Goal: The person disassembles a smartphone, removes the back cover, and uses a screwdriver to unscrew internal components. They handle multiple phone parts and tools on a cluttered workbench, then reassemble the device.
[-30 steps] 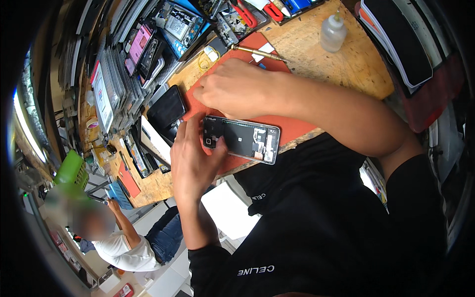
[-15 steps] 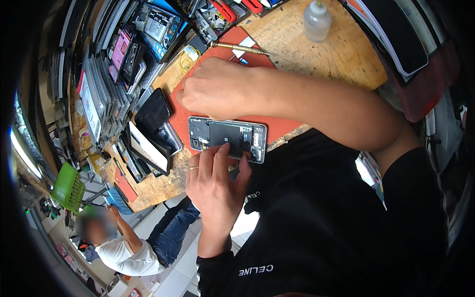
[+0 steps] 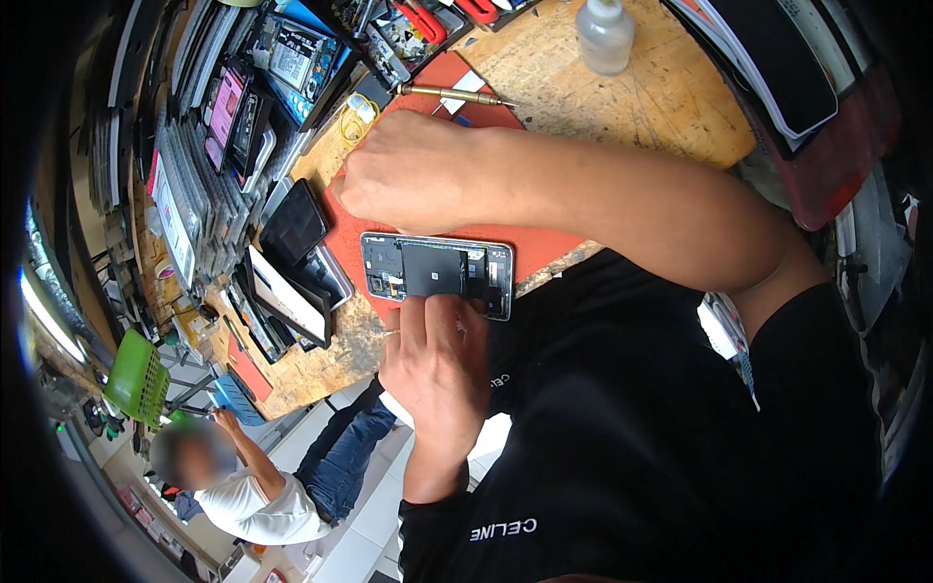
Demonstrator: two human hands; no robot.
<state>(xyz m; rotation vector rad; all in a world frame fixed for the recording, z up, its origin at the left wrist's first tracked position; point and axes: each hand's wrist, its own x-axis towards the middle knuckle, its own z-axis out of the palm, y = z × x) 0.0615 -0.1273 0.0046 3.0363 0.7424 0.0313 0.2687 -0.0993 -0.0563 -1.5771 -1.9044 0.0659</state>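
Note:
A smartphone (image 3: 434, 269) with its back off lies on a red mat (image 3: 544, 251), its black battery and inner parts exposed. At its near edge my left hand (image 3: 434, 355) is closed, with the fingers curled down over the rim and the thumb by the phone's right part. The fingertips are hidden. My right hand (image 3: 397, 175) rests as a fist on the mat just beyond the phone. Whatever it may hold is out of sight. A brass-coloured pen-like tool (image 3: 457, 93) lies past it, over a small white piece.
Two dark phones or screens (image 3: 293, 223) (image 3: 292, 296) lie left of the mat. Stacked sleeves and boards (image 3: 199, 189) crowd the far left. A clear bottle (image 3: 605, 41) stands at the back, red-handled tools (image 3: 423, 19) beside it. Another person (image 3: 258, 500) is at lower left.
My left fingers have drawn back from the battery to the phone's near edge and curled in. The right hand stays in a fist on the mat. The whole view has shifted slightly.

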